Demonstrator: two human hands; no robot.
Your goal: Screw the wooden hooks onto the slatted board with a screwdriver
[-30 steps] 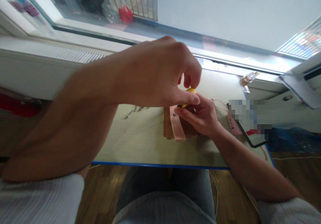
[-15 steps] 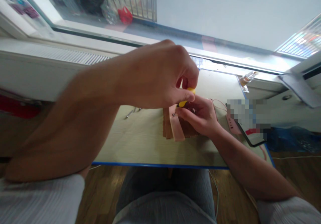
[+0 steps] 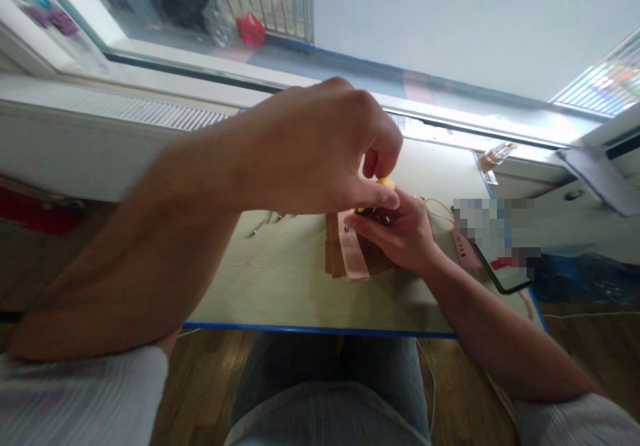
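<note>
My left hand (image 3: 330, 149) arches over the work from the left, its thumb and fingers closed on the yellow end of a yellow-and-black screwdriver (image 3: 387, 183). Lower down, my right hand (image 3: 403, 233) wraps its thumb and fingers around the black end of that tool; the tip is hidden. Beneath them a pale pink strip (image 3: 356, 261) lies on a brown cardboard piece (image 3: 334, 256). A small dark screw or hole (image 3: 347, 229) shows on the strip beside my right thumb.
Thin metal pieces (image 3: 259, 226) lie on the blue-edged table (image 3: 280, 293), left of the cardboard. To the right are a pink power strip (image 3: 466, 249) and a partly blurred phone or tablet (image 3: 510, 279). A clear bottle (image 3: 497, 156) lies by the window sill.
My left hand has shifted slightly right and its fingers have turned on the handle. Less of the yellow shows between the hands. My right hand and the cardboard stay nearly in place.
</note>
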